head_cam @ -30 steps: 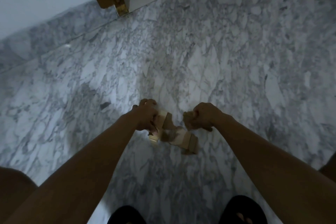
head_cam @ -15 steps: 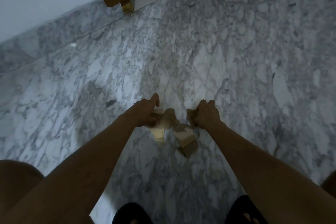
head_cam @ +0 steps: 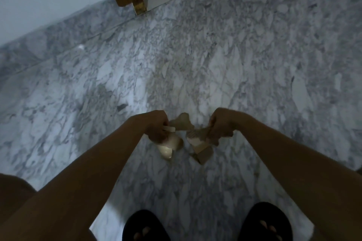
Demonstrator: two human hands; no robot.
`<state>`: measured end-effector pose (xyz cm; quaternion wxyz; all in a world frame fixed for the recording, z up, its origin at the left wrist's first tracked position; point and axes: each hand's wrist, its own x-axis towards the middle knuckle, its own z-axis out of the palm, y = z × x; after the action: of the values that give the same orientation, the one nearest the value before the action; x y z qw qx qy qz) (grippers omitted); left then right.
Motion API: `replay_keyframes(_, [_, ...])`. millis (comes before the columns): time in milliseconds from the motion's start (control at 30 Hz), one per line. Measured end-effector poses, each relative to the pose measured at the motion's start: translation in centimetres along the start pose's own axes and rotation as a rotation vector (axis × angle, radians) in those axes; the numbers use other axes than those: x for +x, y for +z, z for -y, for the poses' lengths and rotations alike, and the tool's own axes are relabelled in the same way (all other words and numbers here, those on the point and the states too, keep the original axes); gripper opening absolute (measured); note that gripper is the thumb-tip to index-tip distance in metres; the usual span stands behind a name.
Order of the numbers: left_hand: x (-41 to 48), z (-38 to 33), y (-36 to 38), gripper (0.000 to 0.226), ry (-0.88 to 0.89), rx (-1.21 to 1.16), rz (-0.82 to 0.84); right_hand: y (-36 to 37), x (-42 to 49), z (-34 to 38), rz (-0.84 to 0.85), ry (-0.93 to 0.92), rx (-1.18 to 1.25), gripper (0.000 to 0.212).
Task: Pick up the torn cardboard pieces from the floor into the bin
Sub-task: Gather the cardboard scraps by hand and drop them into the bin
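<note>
Clutching torn cardboard pieces (head_cam: 196, 137)

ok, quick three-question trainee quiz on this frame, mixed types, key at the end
1. True or false: a bin is in view.
2. Left hand, right hand: which grips cardboard pieces? A left only, B right only, C both.
3. Fill in: the slippers on the marble floor are ____ in colour.
Key: 1 false; 2 C; 3 black.
</note>
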<state>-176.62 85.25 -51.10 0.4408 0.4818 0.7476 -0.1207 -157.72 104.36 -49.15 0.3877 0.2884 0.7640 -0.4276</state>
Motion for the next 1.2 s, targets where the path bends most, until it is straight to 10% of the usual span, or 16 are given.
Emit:
replay_keyframes(200, [1.1, -2.0, 1.4, 0.055, 0.153, 0.242, -0.199, 10.6, 2.4, 1.5, -0.417, 0.116, -0.206, 0.050])
replay_keyframes(433, [2.4, -2.7, 3.4, 0.054, 0.196, 0.389, -0.328, 11.1, 2.9, 0.2, -0.449, -0.064, -0.009, 0.077])
replay_keyframes(567, [2.6, -1.9, 3.0, 0.065, 0.120, 0.042, -0.292, 6.4, 2.4, -1.0, -0.380, 0.029, 0.058, 0.054])
replay_keyframes(667, [2.1, -1.5, 1.5, 0.029, 0.012, -0.023, -0.212, 2.8, 0.9, -2.1, -0.250, 0.041, 0.311, 0.026])
replay_keyframes(900, [1.1, -5.6, -2.6, 0.018, 0.024, -0.905, -0.488, 0.1, -2.7, -2.2, -0.174, -0.121, 1.038, 0.034])
replay_keyframes(1200, [1.0, -22.9, -9.5, 0.035, 0.388, -0.876, -0.222, 0.0, -11.7, -7.2, -0.886, -0.234, 1.406, 0.035])
